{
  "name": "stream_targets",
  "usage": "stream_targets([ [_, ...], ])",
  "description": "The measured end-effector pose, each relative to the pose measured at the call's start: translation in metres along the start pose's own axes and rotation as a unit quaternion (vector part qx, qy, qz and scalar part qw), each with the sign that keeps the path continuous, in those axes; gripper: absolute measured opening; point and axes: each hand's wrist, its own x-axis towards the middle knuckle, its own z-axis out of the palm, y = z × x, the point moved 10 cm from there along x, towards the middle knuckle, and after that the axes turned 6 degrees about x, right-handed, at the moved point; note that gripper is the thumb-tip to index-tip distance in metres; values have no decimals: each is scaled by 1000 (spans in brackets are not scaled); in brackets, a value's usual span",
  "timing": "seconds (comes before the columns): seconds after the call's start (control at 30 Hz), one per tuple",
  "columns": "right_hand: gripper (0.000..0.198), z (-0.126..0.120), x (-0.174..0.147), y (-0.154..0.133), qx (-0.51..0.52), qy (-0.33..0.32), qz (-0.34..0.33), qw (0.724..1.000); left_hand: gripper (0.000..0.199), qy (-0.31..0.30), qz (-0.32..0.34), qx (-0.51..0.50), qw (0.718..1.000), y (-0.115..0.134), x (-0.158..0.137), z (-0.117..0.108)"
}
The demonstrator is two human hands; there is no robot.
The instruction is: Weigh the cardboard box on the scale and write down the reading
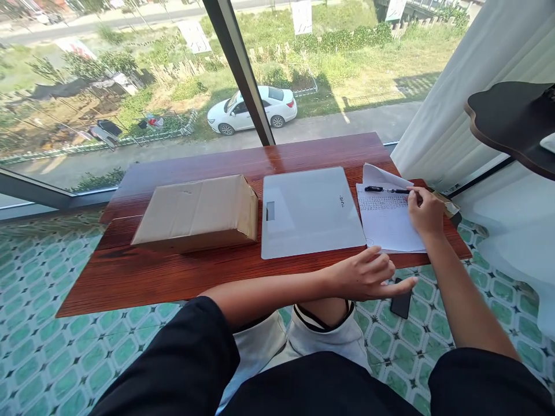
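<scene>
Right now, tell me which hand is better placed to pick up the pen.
Right. The right hand already touches the pen on the paper; the left hand rests at the table edge, apart from it.

Upstairs home room, wooden table (130, 277) by window (130, 86), tiled floor (43, 346), curtain (455, 86)

From my feed, the table (143, 277) looks like reddish wood with a glossy, grained finish, and the box (197, 212) on it is matt brown cardboard sealed with slightly shiny tape. I see a smooth, pale grey slab (310, 211) that looks like matt plastic, white paper sheets (388, 222) under a glossy black plastic pen (384, 189), and a glazed, patterned green tile floor (52, 346)
</scene>
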Motion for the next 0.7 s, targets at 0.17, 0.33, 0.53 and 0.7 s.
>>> stream_targets([
  [0.17,43,1,0,1,-12,-12,15,1000,48,30,-81,28,996,-45,-47,-52],
  [0.33,44,-1,1,-3,-18,-17,39,999,29,31,-128,96,987,-79,-105,-104],
  [0.53,46,-4,2,0,-27,-7,48,998,32,24,-188,188,964,-108,-187,-159],
  [0.7,40,-3,4,9,-16,-4,47,999,10,88,-331,282,896,-130,-294,-202],
])
